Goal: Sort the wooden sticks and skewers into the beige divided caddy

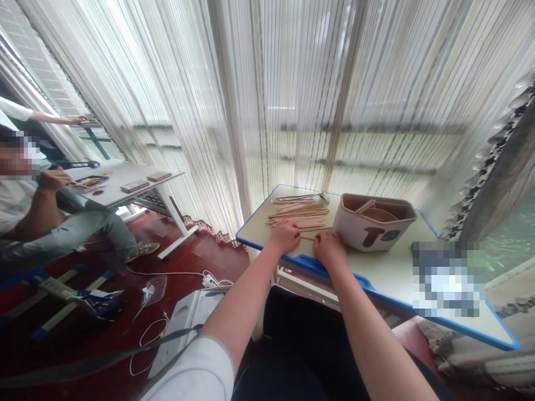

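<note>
At the front of the small table, a thin wooden chopstick (308,239) runs sideways between my two hands. My left hand (286,235) is closed at its left end, and my right hand (329,248) is closed at its right end. Just beyond them lies a loose pile of wooden chopsticks (298,215), mostly pointing sideways. Behind that pile are several metal utensils (301,197), one with a rounded end like a spoon. To the right of my right hand stands a white bin (359,229) with a brown inside, and a few wooden sticks (366,206) show in it.
The pale tabletop (393,270) has a blue edge, and a blurred-out object (447,281) lies at its right. Sheer curtains (292,100) hang behind. At left, a person sits by a white table (112,189); cables (144,340) and a white box (179,323) lie on the floor.
</note>
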Demonstrator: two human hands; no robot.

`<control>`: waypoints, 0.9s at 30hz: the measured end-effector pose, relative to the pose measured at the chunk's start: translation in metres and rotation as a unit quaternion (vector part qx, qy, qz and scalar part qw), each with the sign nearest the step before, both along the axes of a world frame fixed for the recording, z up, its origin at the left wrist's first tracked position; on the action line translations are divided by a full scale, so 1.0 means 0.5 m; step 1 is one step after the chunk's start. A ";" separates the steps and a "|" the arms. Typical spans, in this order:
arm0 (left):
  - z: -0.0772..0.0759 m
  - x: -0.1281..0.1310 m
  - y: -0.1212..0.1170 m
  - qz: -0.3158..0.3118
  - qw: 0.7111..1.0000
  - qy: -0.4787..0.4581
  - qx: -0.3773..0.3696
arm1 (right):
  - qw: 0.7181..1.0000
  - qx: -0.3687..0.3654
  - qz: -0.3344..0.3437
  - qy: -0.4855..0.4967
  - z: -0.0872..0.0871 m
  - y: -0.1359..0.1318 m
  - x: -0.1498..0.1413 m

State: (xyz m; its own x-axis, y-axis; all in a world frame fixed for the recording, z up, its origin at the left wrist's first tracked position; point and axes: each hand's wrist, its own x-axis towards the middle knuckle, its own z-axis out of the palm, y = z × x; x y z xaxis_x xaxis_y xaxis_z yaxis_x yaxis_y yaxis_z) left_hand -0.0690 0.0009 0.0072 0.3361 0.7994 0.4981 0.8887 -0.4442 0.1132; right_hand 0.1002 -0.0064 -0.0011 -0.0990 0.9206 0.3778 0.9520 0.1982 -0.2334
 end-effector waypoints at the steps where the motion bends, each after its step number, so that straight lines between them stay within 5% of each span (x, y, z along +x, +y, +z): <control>1: 0.001 0.001 -0.001 -0.002 1.000 0.002 0.000 | 1.000 0.001 0.003 0.006 -0.001 0.001 0.001; 6: 0.004 0.001 -0.007 0.005 1.000 0.003 0.024 | 0.985 0.017 0.059 0.159 -0.006 0.007 0.017; 11: 0.006 -0.001 -0.018 0.010 0.999 -0.008 0.040 | 0.893 0.043 0.076 0.442 -0.008 0.004 0.039; 16: 0.007 -0.005 -0.021 -0.002 0.998 -0.016 0.062 | 0.823 0.108 0.050 0.555 0.023 -0.024 0.042; 18: 0.008 -0.001 -0.020 -0.011 0.997 -0.025 0.072 | 0.826 0.142 0.062 0.542 0.058 -0.045 0.042; 22: 0.028 0.032 -0.014 -0.027 0.990 -0.094 0.100 | 0.876 0.208 0.147 0.410 0.170 -0.087 0.051; 27: 0.099 0.120 0.009 -0.069 0.962 -0.211 0.162 | 0.902 0.289 0.158 0.278 0.328 -0.107 0.092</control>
